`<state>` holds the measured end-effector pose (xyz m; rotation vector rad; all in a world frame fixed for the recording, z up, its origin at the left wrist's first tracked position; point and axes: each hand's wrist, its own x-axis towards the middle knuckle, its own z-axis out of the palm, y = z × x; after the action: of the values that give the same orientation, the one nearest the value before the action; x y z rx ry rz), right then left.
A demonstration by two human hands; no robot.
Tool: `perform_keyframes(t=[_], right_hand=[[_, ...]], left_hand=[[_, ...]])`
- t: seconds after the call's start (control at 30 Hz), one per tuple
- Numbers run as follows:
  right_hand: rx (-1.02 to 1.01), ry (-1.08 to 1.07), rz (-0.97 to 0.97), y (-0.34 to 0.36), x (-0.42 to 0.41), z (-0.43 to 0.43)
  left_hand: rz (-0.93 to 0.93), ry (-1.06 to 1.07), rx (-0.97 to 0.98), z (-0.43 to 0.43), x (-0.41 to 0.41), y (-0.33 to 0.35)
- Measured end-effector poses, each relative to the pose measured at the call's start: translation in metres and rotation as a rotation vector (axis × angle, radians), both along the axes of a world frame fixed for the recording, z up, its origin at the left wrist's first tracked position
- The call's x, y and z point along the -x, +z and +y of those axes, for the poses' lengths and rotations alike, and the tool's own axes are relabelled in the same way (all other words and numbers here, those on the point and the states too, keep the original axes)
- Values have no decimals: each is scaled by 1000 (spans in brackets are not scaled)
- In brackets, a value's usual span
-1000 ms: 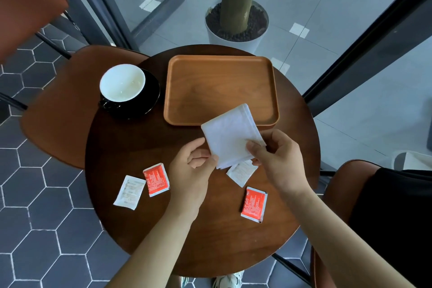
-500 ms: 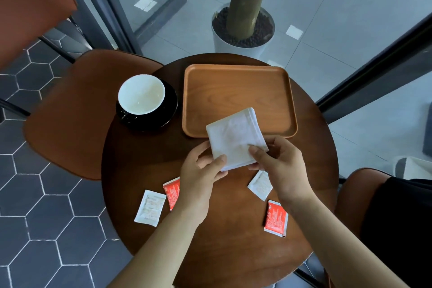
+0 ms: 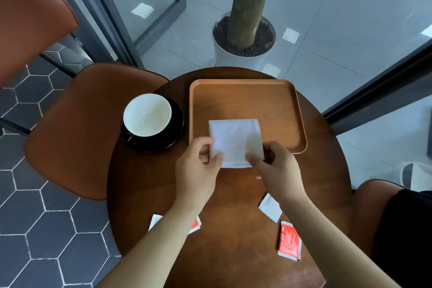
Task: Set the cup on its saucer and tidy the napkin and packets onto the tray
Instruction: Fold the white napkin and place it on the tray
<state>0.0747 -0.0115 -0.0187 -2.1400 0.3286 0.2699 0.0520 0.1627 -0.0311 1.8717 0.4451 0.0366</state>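
A folded white napkin (image 3: 235,139) hangs over the near edge of the wooden tray (image 3: 245,98). My left hand (image 3: 198,168) pinches its near left corner and my right hand (image 3: 275,168) pinches its near right corner. The white cup (image 3: 147,114) stands on its black saucer (image 3: 174,135), left of the tray. On the table near me lie a white packet (image 3: 271,208) and a red packet (image 3: 289,241) on the right. Another white packet (image 3: 154,220) and red packet (image 3: 196,225) show beside my left forearm, mostly hidden by it.
The round dark wooden table (image 3: 233,252) has brown chairs at the left (image 3: 81,128) and lower right (image 3: 374,196). A white planter with a tree trunk (image 3: 243,42) stands on the floor behind the table, beside glass doors.
Both hands have carried the napkin away from me, from above the table to over the tray's near edge, and squared it to the tray. The camera view has tilted, so the table sits lower in the picture.
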Motion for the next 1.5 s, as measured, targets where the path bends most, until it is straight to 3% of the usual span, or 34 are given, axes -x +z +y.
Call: perform_keyframes(t=[0.4, 0.63, 0.87, 1.03, 1.5], right_hand=[[171, 261, -60, -36, -83, 3], [282, 411, -168, -41, -88, -1], [482, 590, -447, -36, -82, -12], [477, 677, -500, -44, -83, -7], [451, 627, -486, -45, -113, 17]], left_hand=[[52, 15, -481, -16, -65, -18], [74, -40, -622, -19, -66, -21], [-86, -434, -974, 0, -59, -25], [-102, -513, -1019, 7, -65, -29], [48, -526, -1106, 12, -99, -18]])
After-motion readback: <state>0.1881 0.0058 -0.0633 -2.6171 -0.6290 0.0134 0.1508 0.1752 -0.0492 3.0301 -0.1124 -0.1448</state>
